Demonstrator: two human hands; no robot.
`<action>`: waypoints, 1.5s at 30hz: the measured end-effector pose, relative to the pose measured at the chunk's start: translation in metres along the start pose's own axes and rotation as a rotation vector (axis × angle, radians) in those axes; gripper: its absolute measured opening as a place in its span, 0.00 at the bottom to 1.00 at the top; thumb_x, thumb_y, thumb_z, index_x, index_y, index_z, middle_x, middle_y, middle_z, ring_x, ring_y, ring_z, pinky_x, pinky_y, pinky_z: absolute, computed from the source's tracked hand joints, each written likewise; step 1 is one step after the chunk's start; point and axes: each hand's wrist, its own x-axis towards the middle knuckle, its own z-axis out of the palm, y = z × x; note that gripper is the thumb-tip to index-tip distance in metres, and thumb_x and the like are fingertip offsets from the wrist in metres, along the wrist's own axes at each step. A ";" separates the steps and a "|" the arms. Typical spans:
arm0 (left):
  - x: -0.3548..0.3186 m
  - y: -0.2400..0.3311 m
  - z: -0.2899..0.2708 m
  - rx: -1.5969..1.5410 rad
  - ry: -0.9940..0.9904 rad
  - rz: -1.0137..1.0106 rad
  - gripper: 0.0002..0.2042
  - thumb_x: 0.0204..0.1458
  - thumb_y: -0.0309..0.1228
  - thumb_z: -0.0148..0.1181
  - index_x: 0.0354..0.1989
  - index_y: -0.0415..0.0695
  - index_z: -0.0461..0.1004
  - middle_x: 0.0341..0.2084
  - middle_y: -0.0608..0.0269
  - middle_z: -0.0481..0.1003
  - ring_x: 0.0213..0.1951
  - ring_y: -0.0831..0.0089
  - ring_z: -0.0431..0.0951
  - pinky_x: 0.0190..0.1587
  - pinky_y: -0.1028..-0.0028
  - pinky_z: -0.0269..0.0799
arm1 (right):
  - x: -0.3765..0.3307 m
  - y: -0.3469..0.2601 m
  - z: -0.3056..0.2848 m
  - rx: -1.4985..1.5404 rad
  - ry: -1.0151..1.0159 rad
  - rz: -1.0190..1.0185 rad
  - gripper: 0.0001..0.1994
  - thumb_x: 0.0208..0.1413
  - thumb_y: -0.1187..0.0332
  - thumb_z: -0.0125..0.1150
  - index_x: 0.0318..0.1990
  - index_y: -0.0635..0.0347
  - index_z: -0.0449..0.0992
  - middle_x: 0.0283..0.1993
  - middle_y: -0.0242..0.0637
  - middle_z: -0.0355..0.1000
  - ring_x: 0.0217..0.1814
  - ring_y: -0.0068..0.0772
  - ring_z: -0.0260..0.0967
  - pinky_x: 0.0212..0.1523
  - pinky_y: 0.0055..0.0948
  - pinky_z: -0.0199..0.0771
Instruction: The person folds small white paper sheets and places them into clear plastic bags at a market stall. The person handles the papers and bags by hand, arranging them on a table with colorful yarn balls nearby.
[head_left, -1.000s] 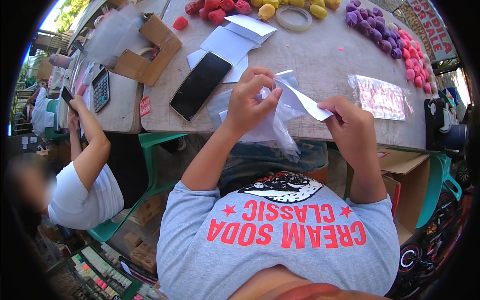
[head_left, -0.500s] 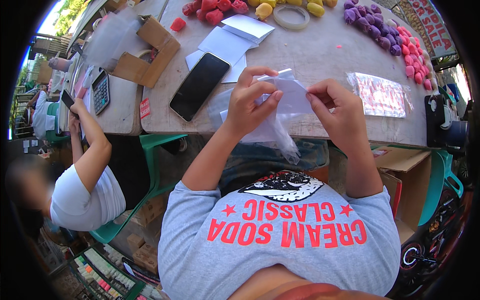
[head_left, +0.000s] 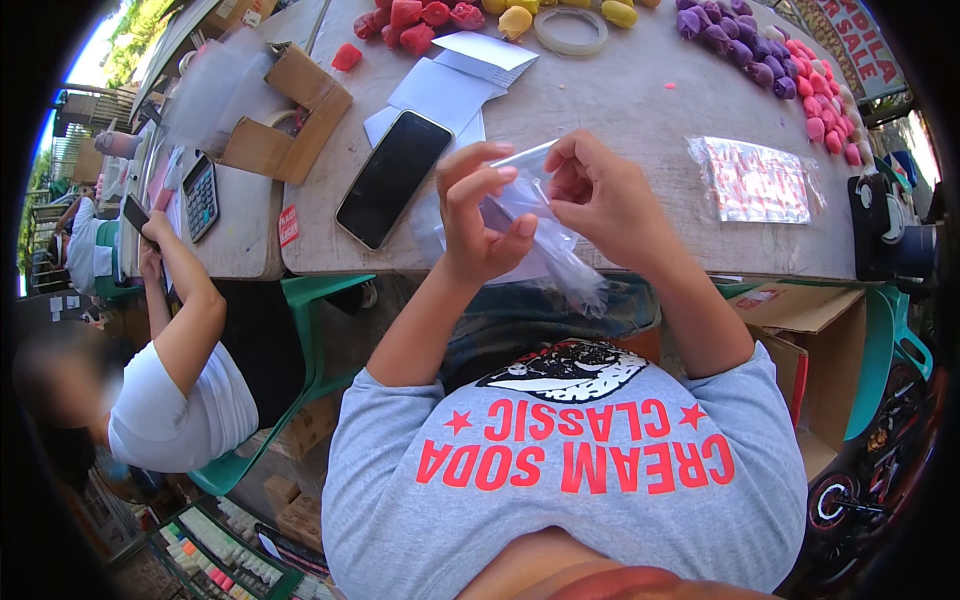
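Note:
A clear plastic bag (head_left: pixel 572 262) hangs crumpled between my hands over the table's near edge, with white paper (head_left: pixel 525 262) showing through or behind it. My left hand (head_left: pixel 478 215) curls its fingers and thumb around the bag's left side. At the bag's upper right, my right hand (head_left: pixel 605 200) is closed with fingertips pinched together; the bag's top edge runs up to them as a pale strip. What exactly sits between the right fingertips is hidden. Left of my hands lies a black-screened phone (head_left: pixel 394 180), partly over white paper sheets (head_left: pixel 440 92).
Wrapped red bundles (head_left: pixel 415 25), yellow ones (head_left: pixel 515 22), purple ones (head_left: pixel 735 40) and pink ones (head_left: pixel 822 105) line the table's far side near a tape roll (head_left: pixel 571 32). A flat clear packet (head_left: pixel 757 182) lies right. A cardboard box (head_left: pixel 290 130) and calculator (head_left: pixel 200 198) stand left, near a seated person (head_left: pixel 180 400).
My right hand has moved left, close to my left hand. The white sheet stretched between them has dropped from plain view, and the plastic bag shows there instead.

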 end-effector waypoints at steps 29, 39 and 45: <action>0.008 -0.007 -0.017 -0.072 -0.605 -0.618 0.14 0.63 0.37 0.60 0.30 0.40 0.76 0.18 0.72 0.67 0.22 0.87 0.61 0.24 0.79 0.56 | 0.000 0.002 -0.004 -0.012 0.131 0.048 0.25 0.55 0.73 0.69 0.57 0.61 0.64 0.34 0.43 0.81 0.37 0.35 0.81 0.39 0.29 0.78; 0.008 -0.005 -0.014 -0.038 -0.587 -0.677 0.16 0.64 0.39 0.57 0.29 0.39 0.76 0.17 0.69 0.67 0.22 0.82 0.63 0.25 0.76 0.59 | 0.002 0.017 -0.010 -0.173 0.030 -0.056 0.08 0.58 0.71 0.66 0.41 0.67 0.80 0.31 0.42 0.80 0.32 0.29 0.76 0.36 0.28 0.75; 0.011 -0.005 -0.011 0.020 -0.583 -0.743 0.17 0.59 0.43 0.61 0.28 0.40 0.77 0.15 0.61 0.71 0.19 0.76 0.69 0.25 0.73 0.64 | 0.004 0.018 -0.013 -0.208 0.044 -0.019 0.09 0.58 0.69 0.66 0.40 0.66 0.82 0.28 0.45 0.78 0.27 0.34 0.75 0.31 0.31 0.72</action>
